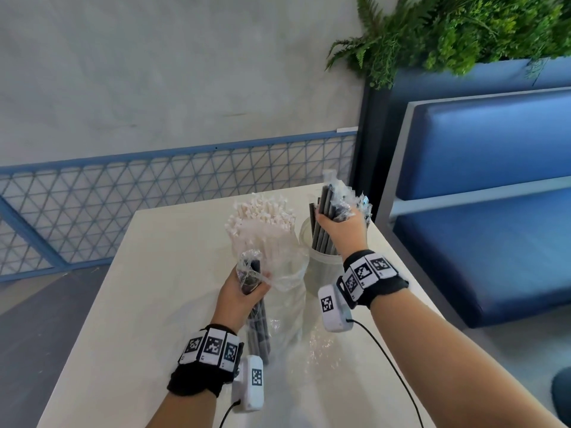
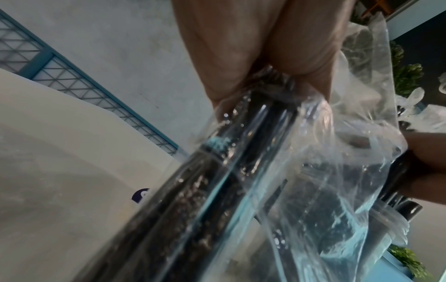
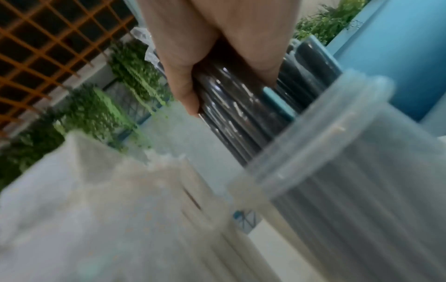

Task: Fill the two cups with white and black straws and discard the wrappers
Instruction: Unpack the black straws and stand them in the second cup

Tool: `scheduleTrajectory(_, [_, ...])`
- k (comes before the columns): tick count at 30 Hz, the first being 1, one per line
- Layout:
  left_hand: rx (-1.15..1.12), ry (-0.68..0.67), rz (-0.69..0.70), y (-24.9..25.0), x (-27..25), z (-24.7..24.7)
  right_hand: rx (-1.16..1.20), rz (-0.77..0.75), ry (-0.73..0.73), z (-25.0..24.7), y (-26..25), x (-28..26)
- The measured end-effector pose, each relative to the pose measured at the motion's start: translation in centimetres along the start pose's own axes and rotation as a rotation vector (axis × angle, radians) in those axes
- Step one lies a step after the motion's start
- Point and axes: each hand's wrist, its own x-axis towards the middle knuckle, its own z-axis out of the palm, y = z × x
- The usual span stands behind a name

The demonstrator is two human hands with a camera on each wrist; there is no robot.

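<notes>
Black straws (image 1: pixel 324 239) are gripped by the clenched fingers (image 1: pixel 329 216) of the right hand (image 1: pixel 341 225), their lower ends already inside the clear cup (image 1: pixel 321 273) directly below those fingers, apparently so the bunch can be dropped in upright. A second wrapped bundle (image 1: pixel 258 322) of black straws is clenched in the left hand (image 1: pixel 244 296), its loose wrapper (image 2: pixel 337 162) bunched above the fingers, probably kept ready for unwrapping. White straws (image 1: pixel 262 217) stand in the neighbouring cup on the bench (image 1: pixel 139 304), between both hands.
</notes>
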Motion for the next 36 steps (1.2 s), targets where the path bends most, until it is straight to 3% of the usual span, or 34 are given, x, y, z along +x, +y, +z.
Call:
scheduleTrajectory(6, [-0.008,-0.004,0.008,0.0,-0.3,-0.2,-0.207,0.019,-0.067,0.6,1.6,-0.7])
scheduleTrajectory(9, [-0.028,-0.013,0.012,0.2,-0.4,-0.2,-0.204,-0.006,-0.071,0.5,0.8,-1.4])
scheduleTrajectory(11, [-0.037,-0.011,0.016,0.2,-0.5,-0.2,-0.141,-0.211,0.053,0.2,-0.3,-3.1])
scheduleTrajectory(13, [-0.036,-0.014,0.015,0.3,-0.6,-0.2,-0.124,-0.542,0.197,0.2,-1.2,-5.5])
scheduleTrajectory(15, [-0.043,-0.017,0.017,0.4,-0.7,-0.2,-0.148,-0.725,0.129,0.6,-1.5,-7.7])
scheduleTrajectory(19, [-0.027,-0.022,0.045,0.5,-0.9,0.1,-0.363,-0.55,-0.414,1.6,-0.1,-9.6])
scheduleTrajectory(26, [-0.005,-0.178,0.074,0.7,-1.5,0.1,-0.518,-0.377,-0.726,2.0,0.4,-9.0])
scheduleTrajectory(31, [0.044,-0.378,0.094,0.5,-1.9,0.4,-0.438,-0.336,-0.697,2.6,1.6,-10.0])
scheduleTrajectory(36, [0.026,-0.423,0.092,0.8,-2.0,0.6,-0.184,-0.041,-0.638,2.9,3.0,-11.3])
